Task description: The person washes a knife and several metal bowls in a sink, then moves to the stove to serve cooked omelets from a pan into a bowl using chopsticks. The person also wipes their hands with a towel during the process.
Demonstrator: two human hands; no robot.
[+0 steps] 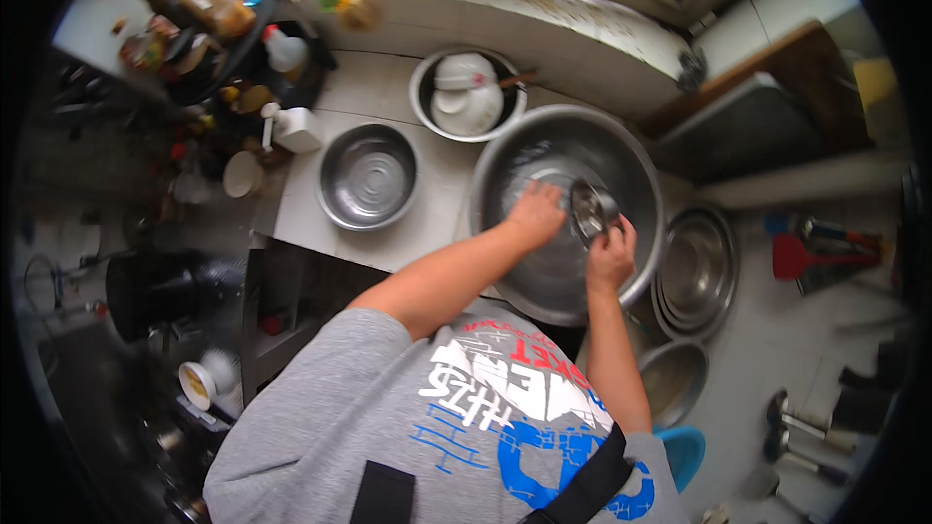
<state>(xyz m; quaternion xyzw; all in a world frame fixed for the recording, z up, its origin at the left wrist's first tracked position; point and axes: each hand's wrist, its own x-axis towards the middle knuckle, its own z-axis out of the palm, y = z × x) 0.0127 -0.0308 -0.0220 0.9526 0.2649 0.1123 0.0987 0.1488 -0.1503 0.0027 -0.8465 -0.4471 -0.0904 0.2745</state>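
Note:
A large stainless steel basin (633, 160) stands before me, with a wet sheen inside that looks like shallow water. My right hand (611, 255) grips the rim of a small metal bowl (593, 207), which is tilted on its side above the basin. Reaching over the basin's left wall, my left hand (537, 215) is palm down, just left of the small bowl and apart from it. Its fingers are slightly spread and nothing shows in them, though the underside of the palm is hidden.
Left of the basin, a metal bowl (369, 178) sits on the white tiled counter (349, 247). Behind, another bowl (419, 98) holds white crockery. Nested metal basins (695, 262) crowd the right side. Bottles (218, 7) and a white pump dispenser (297, 129) stand left; a cutting board (823, 58) leans right.

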